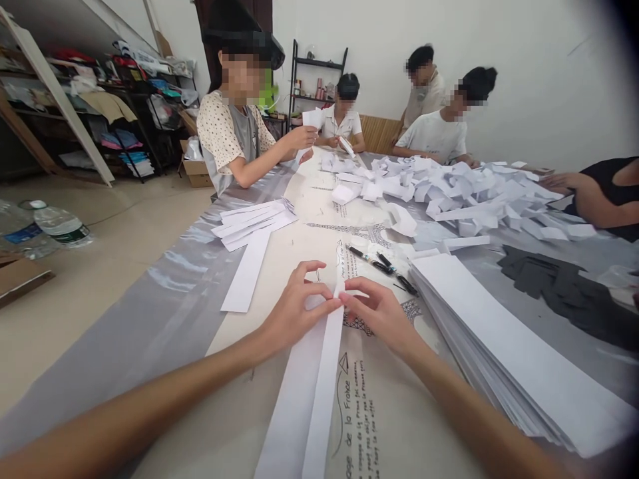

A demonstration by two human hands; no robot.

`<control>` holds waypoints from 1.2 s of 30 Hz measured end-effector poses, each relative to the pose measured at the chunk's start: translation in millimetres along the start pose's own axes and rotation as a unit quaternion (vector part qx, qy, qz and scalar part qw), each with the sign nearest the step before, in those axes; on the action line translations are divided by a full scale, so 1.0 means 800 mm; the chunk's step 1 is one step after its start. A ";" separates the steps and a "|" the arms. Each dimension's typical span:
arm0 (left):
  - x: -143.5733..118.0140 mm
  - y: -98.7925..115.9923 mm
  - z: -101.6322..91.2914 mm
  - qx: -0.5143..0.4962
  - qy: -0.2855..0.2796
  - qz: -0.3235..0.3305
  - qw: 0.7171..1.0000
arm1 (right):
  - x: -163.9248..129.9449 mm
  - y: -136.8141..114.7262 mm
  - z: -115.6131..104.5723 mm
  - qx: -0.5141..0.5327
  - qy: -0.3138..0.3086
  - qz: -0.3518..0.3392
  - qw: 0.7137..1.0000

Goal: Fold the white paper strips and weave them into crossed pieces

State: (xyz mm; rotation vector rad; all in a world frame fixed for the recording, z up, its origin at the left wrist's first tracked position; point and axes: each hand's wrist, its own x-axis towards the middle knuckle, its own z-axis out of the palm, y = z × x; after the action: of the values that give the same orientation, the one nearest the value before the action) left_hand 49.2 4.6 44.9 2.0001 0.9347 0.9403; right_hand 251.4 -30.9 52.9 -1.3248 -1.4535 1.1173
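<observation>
A long white paper strip (294,392) lies lengthwise before me, one long edge folded over into a narrow band. My left hand (292,306) pinches the fold near its far end, thumb and fingers curled together. From the other side my right hand (382,309) presses thumb and fingertips on the same fold, almost touching the left fingertips. Just beyond the right hand lie black pens (370,259). To its right rests a thick stack of long white paper strips (504,332). Ahead of my left hand are several loose paper strips (249,266).
A printed cream tablecloth (379,399) covers the middle of the table. A large heap of folded white papers (449,186) fills the far right, with black material (564,293) nearer. Several people sit or stand around; one person (239,126) at left holds paper. Water bottles (60,223) stand on the floor.
</observation>
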 end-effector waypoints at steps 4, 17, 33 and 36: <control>-0.001 0.014 -0.002 -0.053 0.019 -0.025 0.998 | -0.010 -0.009 0.002 0.090 -0.005 0.002 0.996; 0.000 0.016 -0.003 -0.248 -0.071 -0.181 0.949 | -0.015 0.000 0.009 0.143 0.000 0.095 0.985; -0.001 0.014 -0.005 -0.256 -0.075 -0.196 0.944 | -0.016 0.002 -0.003 0.214 -0.083 0.130 0.965; 0.000 0.015 -0.007 -0.247 -0.079 -0.190 0.947 | -0.016 0.003 -0.004 0.219 -0.092 0.125 0.963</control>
State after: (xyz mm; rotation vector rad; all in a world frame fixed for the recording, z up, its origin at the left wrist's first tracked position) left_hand 48.3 0.7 57.5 1.3862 0.8530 0.6984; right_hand 256.0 -43.7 51.3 -1.1272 -1.0926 1.6550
